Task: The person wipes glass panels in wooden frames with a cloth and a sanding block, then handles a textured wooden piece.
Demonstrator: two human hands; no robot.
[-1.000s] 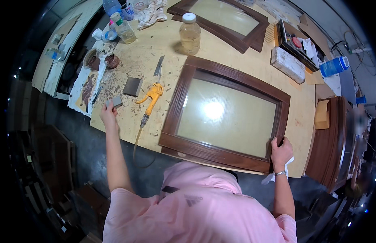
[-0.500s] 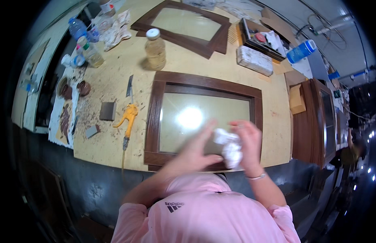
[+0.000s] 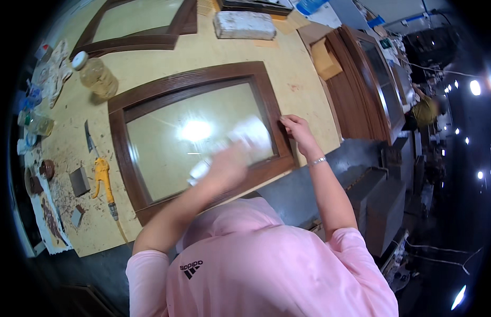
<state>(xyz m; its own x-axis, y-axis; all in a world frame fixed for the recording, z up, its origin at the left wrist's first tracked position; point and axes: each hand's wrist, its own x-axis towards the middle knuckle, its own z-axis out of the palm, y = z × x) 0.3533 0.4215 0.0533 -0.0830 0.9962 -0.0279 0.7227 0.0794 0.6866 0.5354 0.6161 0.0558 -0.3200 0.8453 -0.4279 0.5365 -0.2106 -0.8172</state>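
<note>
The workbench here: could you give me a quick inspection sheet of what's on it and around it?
Surface: pale wooden workbench, dusty, stained at its left end.
Job's things: brown glazed frame lying flat; blurred white cloth on its glass.
Clutter: bottle of yellowish liquid, yellow-handled tool, knife, white block, second frame.
Hands: left hand on the cloth, blurred; right hand on the frame's right rail.
Cables: some on the floor, lower right.
Surroundings: frames stacked on the right.
</note>
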